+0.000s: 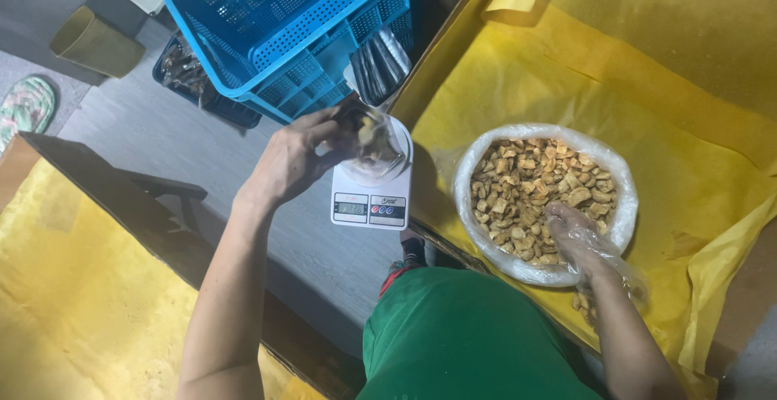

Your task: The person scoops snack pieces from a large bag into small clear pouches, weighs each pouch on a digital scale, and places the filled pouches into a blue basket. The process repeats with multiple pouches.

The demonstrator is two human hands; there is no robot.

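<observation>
- My left hand (295, 157) is out over the white kitchen scale (372, 194), its fingers curled shut around the mouth of a small clear plastic pouch (376, 143).
- The pouch stands on the scale's round platform, tilted a little towards my hand, with a few tan snack pieces showing through its wall.
- The scale sits on the grey floor (162, 133), just beside the edge of the large cardboard box (441, 52) on my right; its small display faces me.
- My right hand (576, 234) wears a thin clear plastic glove and rests in the near edge of the heap of fried snack pieces (538, 186). Its fingers are pressed down among the pieces and part buried, so I cannot tell whether they have closed on any.
- The pieces fill a round white bowl lined with clear plastic (473, 165), which sits on the yellow paper (647, 84) lining the cardboard box.
- A few loose pieces lie on the paper beside my right wrist.
- Beyond the scale a blue plastic crate (283, 20) stands tipped, touching the box edge, and a bundle of dark flat packets (380, 64) leans against its near corner, just above the pouch.
- A dark tray (190, 76) lies partly under the crate.
- A second box lined with yellow paper (73, 287) lies to my left, well apart from the scale.
- My green clothing (469, 335) fills the bottom of the view.
</observation>
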